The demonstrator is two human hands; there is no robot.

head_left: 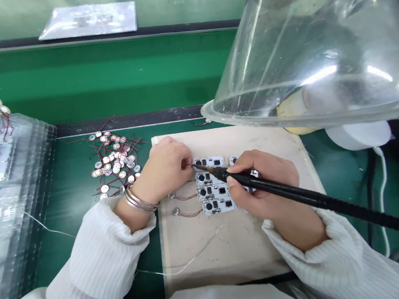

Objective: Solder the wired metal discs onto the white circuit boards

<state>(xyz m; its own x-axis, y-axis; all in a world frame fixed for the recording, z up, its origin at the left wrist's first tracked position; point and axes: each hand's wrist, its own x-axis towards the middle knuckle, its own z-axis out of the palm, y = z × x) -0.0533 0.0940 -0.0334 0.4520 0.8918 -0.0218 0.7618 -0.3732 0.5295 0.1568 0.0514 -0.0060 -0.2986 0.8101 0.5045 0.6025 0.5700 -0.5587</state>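
My right hand (260, 181) grips a black soldering iron (279, 187) like a pen, its tip pointing left at the edge of the white circuit boards (216, 192). Close by that tip, my left hand (170, 165) is closed in a pinch; what its fingertips hold is hidden. Below it, small round discs (176, 211) with red wires lie left of the lower boards, the wires reaching their left edges. A second column of boards is partly covered by my right hand. All rest on a beige work board (197, 260).
A heap of wired discs (116, 156) lies to the left. Stacked clear plastic trays (13, 190) stand at far left. A large transparent hood (304, 60) overhangs the upper right. Thin silvery wire (177, 271) crosses the work board's front, and a white cable (383, 196) runs at right.
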